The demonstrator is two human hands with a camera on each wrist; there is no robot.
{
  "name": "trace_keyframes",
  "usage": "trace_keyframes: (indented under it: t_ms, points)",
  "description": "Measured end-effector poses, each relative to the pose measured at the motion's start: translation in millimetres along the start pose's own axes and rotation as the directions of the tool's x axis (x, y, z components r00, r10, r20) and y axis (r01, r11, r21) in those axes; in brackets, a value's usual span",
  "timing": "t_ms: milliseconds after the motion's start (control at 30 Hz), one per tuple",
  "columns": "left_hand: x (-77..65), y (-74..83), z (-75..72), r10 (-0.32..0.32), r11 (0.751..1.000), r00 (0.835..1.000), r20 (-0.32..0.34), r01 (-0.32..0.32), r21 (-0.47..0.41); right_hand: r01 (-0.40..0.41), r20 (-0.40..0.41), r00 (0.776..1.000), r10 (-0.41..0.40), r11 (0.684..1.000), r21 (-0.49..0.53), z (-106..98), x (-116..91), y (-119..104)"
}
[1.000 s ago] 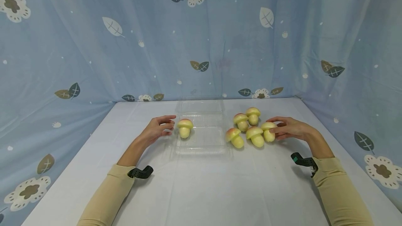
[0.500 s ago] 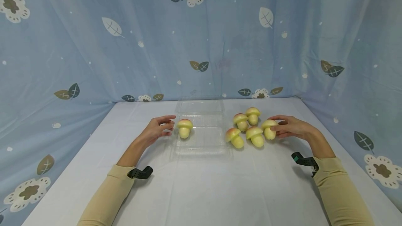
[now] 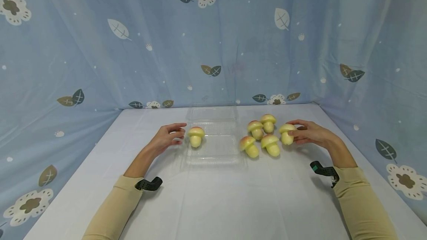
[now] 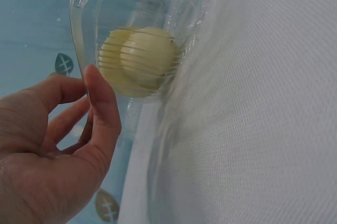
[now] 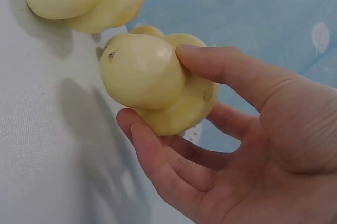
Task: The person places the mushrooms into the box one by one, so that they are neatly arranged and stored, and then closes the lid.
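Observation:
In the head view, my right hand [image 3: 310, 133] grips a toy mushroom [image 3: 287, 134] with a yellow-green cap and pale stem. The right wrist view shows this mushroom [image 5: 145, 71] between thumb and fingers, its shadow falling on the table. My left hand [image 3: 166, 137] is at the left side of a clear plastic container [image 3: 217, 151] with its lid folded back. Seen from the left wrist, the thumb and fingers pinch the container's rim [image 4: 79, 34]. One mushroom [image 3: 196, 137] lies inside at the left, seen through the ribbed wall.
Several more mushrooms [image 3: 270, 145] lie on the white table [image 3: 230, 203] between the container and my right hand. A blue patterned curtain [image 3: 160, 47] hangs behind the table and along both sides.
The mushroom in my right hand has moved slightly up and away from the other mushrooms. My left hand stays at the container's edge.

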State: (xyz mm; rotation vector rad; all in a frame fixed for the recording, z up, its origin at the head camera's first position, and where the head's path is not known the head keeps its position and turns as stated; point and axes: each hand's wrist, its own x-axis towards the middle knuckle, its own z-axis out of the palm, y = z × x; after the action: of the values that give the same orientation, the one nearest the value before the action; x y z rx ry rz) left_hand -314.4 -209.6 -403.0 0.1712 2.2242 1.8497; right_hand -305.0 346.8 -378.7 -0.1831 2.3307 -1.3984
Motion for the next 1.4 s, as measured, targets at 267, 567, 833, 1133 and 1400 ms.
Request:
trace_keyframes:
  t_ms: [267,567,833,1133,1400]
  points:
    - [-0.9,-0.2,-0.1,0.007,1.000,1.000,0.004,-0.007,0.001,0.007,-0.022,1.000,-0.006,1.000,0.009,-0.4,-0.7,-3.0]
    - [-0.5,-2.3,-0.1,0.002,1.000,1.000,-0.001,-0.002,0.006,0.016,-0.038,0.999,-0.016,1.000,0.003,-0.1,-1.5,-5.0]
    - [-1.8,-0.4,-0.7,0.009,1.000,1.000,0.004,-0.009,0.002,0.034,-0.055,0.998,-0.034,0.999,0.007,0.0,-1.8,-8.2]
    - [-1.2,1.6,0.0,0.003,1.000,1.000,0.003,-0.003,0.001,0.043,-0.084,0.996,-0.042,0.999,0.009,1.2,-3.0,-12.8]
    - [-0.3,-0.4,-0.3,0.003,1.000,1.000,0.004,-0.003,-0.001,0.059,-0.110,0.992,-0.059,0.998,-0.004,3.3,-4.2,-18.8]
